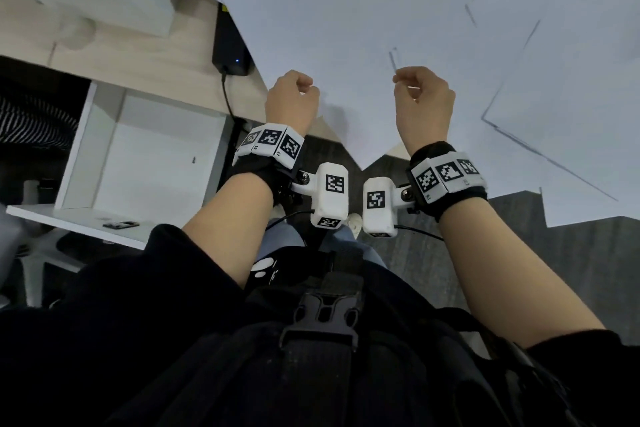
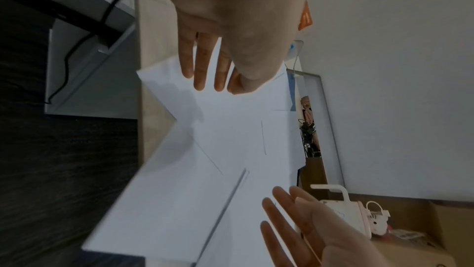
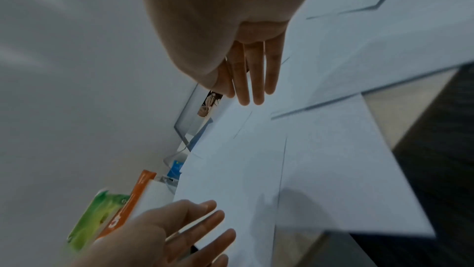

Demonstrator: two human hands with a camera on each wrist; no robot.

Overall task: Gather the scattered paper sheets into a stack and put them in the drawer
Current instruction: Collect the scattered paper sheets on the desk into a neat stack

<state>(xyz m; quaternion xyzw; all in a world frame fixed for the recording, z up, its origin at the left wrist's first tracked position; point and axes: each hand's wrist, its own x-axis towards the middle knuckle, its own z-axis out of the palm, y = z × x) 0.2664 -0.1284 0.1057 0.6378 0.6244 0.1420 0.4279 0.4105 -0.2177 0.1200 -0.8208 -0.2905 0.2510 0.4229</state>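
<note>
Both grips released, left hand (image 1: 291,101) & right hand (image 1: 423,104) w/ fingers straight above flat white paper sheets (image 1: 346,21).

Paper sheets (image 1: 363,28): many, overlapping, exact number cannot be told. Hands: two, left hand (image 1: 291,104) and right hand (image 1: 424,104). Black power bank (image 1: 230,45): one. Desk (image 1: 145,55): one.

The paper sheets (image 1: 381,10) run past the top and right edges; wrist views are blurred.
</note>
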